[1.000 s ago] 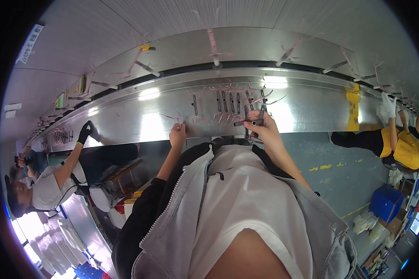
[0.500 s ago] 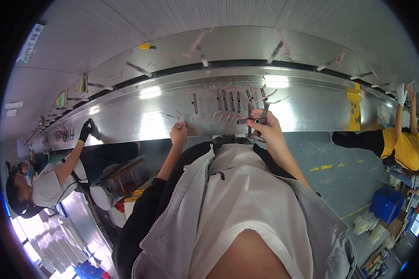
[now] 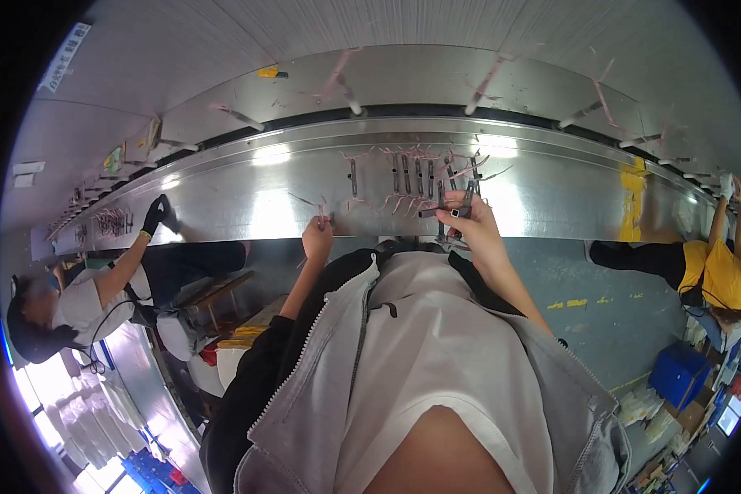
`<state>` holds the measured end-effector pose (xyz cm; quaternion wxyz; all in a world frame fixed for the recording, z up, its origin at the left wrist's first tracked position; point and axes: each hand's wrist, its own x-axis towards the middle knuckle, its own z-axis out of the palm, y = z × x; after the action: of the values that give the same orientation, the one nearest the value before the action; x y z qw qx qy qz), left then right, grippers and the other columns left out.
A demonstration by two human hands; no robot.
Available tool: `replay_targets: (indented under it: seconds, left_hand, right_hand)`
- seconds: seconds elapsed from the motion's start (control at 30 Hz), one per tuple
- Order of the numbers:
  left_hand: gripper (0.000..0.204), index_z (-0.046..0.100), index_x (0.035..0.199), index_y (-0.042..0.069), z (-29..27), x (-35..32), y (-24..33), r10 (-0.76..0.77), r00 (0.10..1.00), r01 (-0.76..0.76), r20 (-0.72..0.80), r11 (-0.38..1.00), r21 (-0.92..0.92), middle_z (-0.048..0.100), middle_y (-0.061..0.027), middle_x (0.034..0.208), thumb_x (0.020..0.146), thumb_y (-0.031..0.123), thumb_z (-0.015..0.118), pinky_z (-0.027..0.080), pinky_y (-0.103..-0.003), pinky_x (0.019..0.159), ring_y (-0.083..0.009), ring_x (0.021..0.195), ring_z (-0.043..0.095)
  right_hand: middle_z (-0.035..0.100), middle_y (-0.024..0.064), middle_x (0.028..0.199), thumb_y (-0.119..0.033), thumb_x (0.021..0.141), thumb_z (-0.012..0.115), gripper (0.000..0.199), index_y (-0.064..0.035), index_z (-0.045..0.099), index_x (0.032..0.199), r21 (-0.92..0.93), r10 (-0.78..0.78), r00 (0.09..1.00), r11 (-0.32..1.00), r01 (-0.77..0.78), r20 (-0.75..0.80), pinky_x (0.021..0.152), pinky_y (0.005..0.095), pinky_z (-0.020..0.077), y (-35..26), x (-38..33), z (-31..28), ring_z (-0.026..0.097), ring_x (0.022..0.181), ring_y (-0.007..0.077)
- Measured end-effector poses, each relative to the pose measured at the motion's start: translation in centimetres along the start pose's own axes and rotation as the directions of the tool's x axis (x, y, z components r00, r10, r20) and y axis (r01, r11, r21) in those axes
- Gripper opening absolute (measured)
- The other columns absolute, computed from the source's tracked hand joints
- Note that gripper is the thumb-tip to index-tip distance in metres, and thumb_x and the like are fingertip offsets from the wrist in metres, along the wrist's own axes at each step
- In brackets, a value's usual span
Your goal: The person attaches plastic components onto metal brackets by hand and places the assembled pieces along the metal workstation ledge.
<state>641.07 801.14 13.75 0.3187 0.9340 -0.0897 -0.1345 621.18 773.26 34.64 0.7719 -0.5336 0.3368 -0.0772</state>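
Note:
My left hand is closed in a pinch on a thin pink strand, its loose ends spreading above the fingertips. To the right, my right hand is wrapped round several short dark bars with pink strands on them. One bar end shows a square opening; the fingers cover the rest of the bundle. Just beyond the hands, several slim dark bars with pink strands at both ends lie side by side on the metal bench. A single similar bar lies left of that row.
Pale pegs stick out along the bench's far side, some with pink strands. Yellow tape crosses the bench at right. A person in a dark glove works at left, another in yellow at right. A blue bin stands at lower right.
My view has shifted slightly, so the bench and row of bars sit a little farther right. Both hands keep their grips almost in place. The person in yellow has shifted posture.

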Motion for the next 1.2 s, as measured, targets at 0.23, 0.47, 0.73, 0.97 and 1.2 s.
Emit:
replay_targets:
  seconds: [0.23,0.47,0.73,0.97,1.2]
  left_hand:
    - [0.016,0.062,0.087,0.007,-6.6,4.3,-7.2,-0.106,0.989,0.096,-0.101,0.991,-0.096,0.064,-0.0123,0.072,0.079,0.02,0.056,0.048,-0.035,0.063,-0.0265,0.067,0.063]
    - [0.016,0.062,0.087,0.008,-12.2,8.3,-14.4,-0.213,0.966,0.176,-0.149,0.957,-0.23,0.064,-0.0108,0.073,0.079,0.019,0.056,0.049,-0.035,0.064,-0.0239,0.068,0.064]
    - [0.02,0.059,0.091,0.002,-21.6,12.6,-26.3,-0.396,0.819,0.25,-0.416,0.898,-0.363,0.064,-0.0089,0.076,0.078,0.017,0.055,0.049,-0.035,0.061,-0.0203,0.066,0.063]
    - [0.008,0.055,0.079,0.003,-29.8,14.4,-36.2,-0.776,0.63,0.311,-0.035,0.294,-0.904,0.059,-0.0081,0.067,0.076,0.011,0.052,0.045,-0.031,0.044,-0.018,0.051,0.054]
    - [0.008,0.05,0.07,0.005,-37.6,16.2,-40.9,-0.751,0.591,0.539,0.296,0.094,-0.837,0.056,-0.0089,0.062,0.076,0.01,0.049,0.041,-0.028,0.041,-0.0166,0.044,0.048]
  right_hand:
    - [0.059,0.005,0.09,-0.003,0.074,0.067,0.036,-0.002,0.052,0.107,0.045,-0.045,0.999,0.998,0.046,-0.02,0.059,0.0234,0.0419,0.8,1.4,9.5,0.059,0.08,0.0127]
    - [0.059,0.0039,0.09,-0.002,0.073,0.067,0.035,-0.0039,0.052,0.106,0.031,-0.022,0.999,0.999,0.022,-0.023,0.057,0.0218,0.0418,2.4,2.3,18.9,0.056,0.075,0.0099]
    - [0.06,0.0049,0.09,-0.003,0.074,0.066,0.035,-0.0026,0.052,0.106,0.025,-0.048,0.999,0.999,0.048,0.021,0.059,0.0227,0.0421,3.4,4.0,30.3,0.058,0.077,0.0116]
    - [0.061,0.0055,0.09,-0.003,0.075,0.065,0.035,-0.0016,0.052,0.107,-0.008,-0.017,0.998,1.0,0.017,0.064,0.06,0.0235,0.0422,4.9,4.8,40.2,0.06,0.08,0.0131]
    - [0.06,0.0052,0.089,-0.004,0.075,0.065,0.035,-0.0019,0.052,0.107,0.008,-0.043,0.996,0.999,0.043,0.077,0.061,0.0235,0.0421,5.1,6.0,50.2,0.06,0.081,0.0129]
